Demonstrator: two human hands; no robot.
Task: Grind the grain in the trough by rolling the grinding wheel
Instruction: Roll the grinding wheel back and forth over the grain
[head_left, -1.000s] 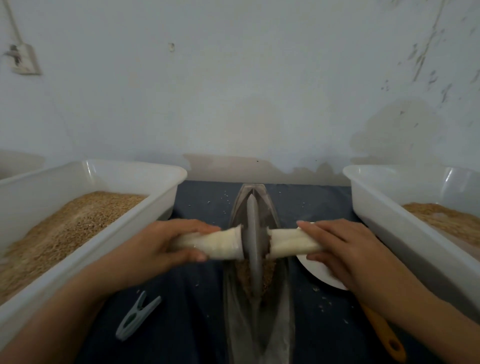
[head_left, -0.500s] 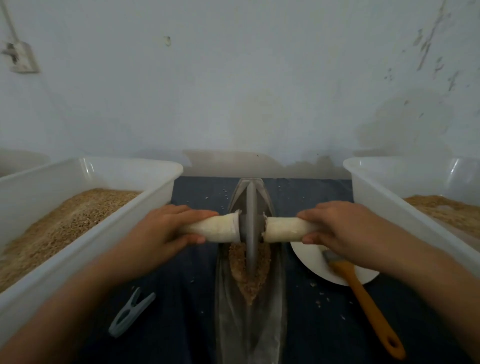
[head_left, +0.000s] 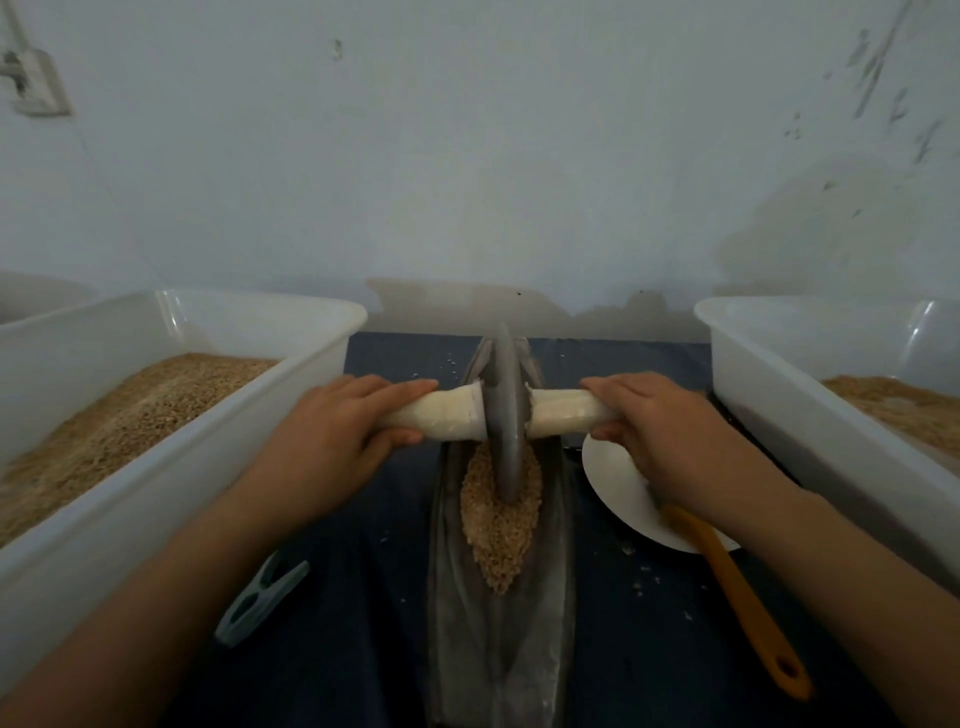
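Both grips hold grinding wheel (head_left: 506, 415) handles; grain (head_left: 498, 525) beneath, nearer.

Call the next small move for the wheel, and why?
Probably roll the grinding wheel back toward the person: it sits near the trough far end, and most grain lies nearer. Left hand and right hand already grip the handles.

Two tubs (head_left: 171, 395) (head_left: 810, 384), one wheel (head_left: 506, 415), one trough (head_left: 550, 597).
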